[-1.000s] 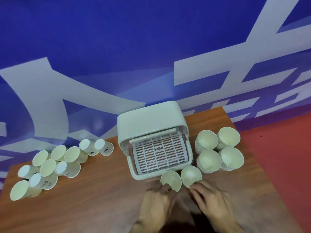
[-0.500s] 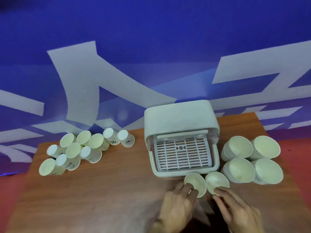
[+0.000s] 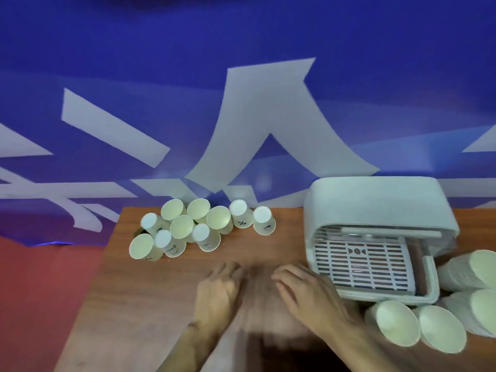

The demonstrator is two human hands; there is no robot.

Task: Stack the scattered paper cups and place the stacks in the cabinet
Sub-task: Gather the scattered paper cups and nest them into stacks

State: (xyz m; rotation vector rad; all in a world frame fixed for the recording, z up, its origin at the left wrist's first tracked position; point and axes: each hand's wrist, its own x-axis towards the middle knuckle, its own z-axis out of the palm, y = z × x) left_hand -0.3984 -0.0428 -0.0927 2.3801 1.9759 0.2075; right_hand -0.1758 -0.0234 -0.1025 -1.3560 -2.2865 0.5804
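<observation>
10 loose paper cups (image 3: 182, 227) cluster at the far left of the bench (image 3: 128, 304). The open cabinet (image 3: 375, 200) stands at the right, with cup stacks (image 3: 397, 323) just beside its near and right sides. Between them, the left hand (image 3: 218, 288) and right hand (image 3: 303, 289) are blurred, fingers loose, holding nothing.

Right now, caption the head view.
Left hand and right hand, empty, between scattered cups and open cabinet.

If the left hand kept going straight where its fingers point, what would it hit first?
The left hand would cross bare table, then probably meet the two upside-down cups at the cluster's right end; blur leaves this uncertain.
</observation>
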